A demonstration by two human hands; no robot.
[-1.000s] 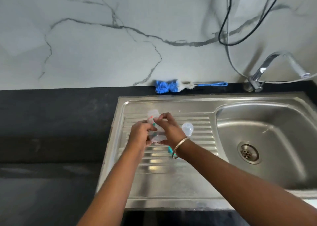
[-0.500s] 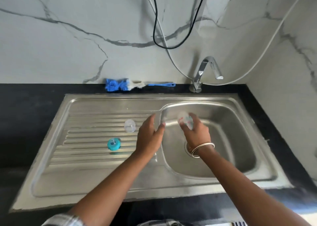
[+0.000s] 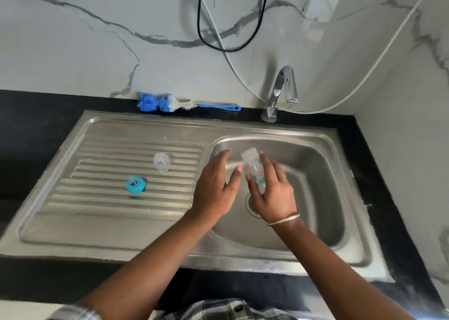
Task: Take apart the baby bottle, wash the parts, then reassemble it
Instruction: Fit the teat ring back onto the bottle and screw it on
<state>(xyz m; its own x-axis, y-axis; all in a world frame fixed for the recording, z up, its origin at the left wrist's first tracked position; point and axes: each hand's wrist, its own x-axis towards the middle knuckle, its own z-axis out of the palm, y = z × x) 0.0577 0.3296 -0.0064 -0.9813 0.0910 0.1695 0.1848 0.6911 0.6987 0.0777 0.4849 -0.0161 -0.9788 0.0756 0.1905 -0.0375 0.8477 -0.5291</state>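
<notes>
Right hand (image 3: 272, 193) over the basin (image 3: 323, 198), fingers curled round the bottle (image 3: 254, 168), thumb on its near side, bangle (image 3: 283, 220) at the wrist. Bottle clear, with small red and green prints, tilted with its open neck up and away toward the tap (image 3: 283, 89), held above the drain (image 3: 250, 204) and clear of the basin floor. Left hand (image 3: 213, 188) just beside it, palm down, fingers straight and loosely together, reaching over the basin's left rim; thumb tip close to the bottle, contact impossible to tell. Both forearms coming in from the bottom edge, converging over the basin's left half.

On the ribbed drainboard (image 3: 102, 212): clear cap (image 3: 162, 161) lying toward the back, teal ring (image 3: 135, 185) with the nipple in it nearer and to the left, the two apart, both well left of the hands. Blue brush (image 3: 170, 104) lying along the black counter (image 3: 36, 130) behind the sink, against the marble wall (image 3: 73, 52), handle pointing right toward the tap. Tap at the back corner, spout hanging over the basin's far rim, well behind the bottle. Black cable (image 3: 201, 28) and white hose (image 3: 364, 84) looping down the wall above it.

Open room: right half of the basin bare, with steel rim and then counter strip before the side wall; front part of the drainboard bare between the ring and the near rim.
</notes>
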